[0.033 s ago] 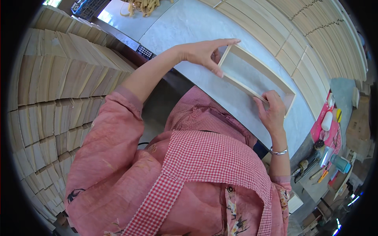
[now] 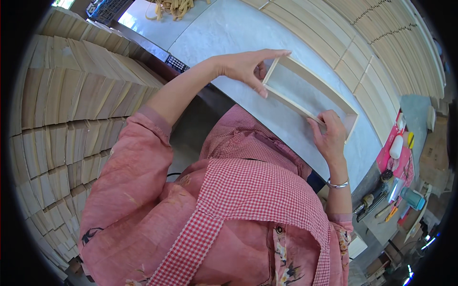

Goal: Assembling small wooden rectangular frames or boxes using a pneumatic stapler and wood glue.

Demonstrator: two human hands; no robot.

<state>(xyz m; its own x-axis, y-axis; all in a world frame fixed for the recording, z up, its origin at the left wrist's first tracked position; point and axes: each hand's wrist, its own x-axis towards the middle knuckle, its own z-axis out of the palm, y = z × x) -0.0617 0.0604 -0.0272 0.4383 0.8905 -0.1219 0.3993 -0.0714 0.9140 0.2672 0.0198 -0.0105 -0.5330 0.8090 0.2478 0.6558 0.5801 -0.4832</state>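
A narrow rectangular wooden frame (image 2: pixel 312 79), pale and thin-walled, lies slanted on the light marbled tabletop (image 2: pixel 224 28); the tabletop shows through it. My left hand (image 2: pixel 245 66) spans its left end, thumb at the near corner and fingertips at the far corner, gripping the frame between them. Along the near long side, close to the right end, my right hand (image 2: pixel 330 133) pinches the wall with the thumb outside and the fingers curled over it. Part of the right end is hidden behind that hand. A silver bracelet (image 2: pixel 338 184) circles my right wrist.
Long wooden strips (image 2: pixel 305 26) are ranged along the table's far side. Tall stacks of wooden pieces (image 2: pixel 71 90) rise at my left. Tan bands (image 2: pixel 174 7) lie at the far left. A side surface at right holds a white bottle (image 2: pixel 396 147), a teal container (image 2: pixel 412 198) and several tools.
My left thumb has shifted slightly left and down at the frame's near corner. The right hand and the wooden frame stay almost where they were.
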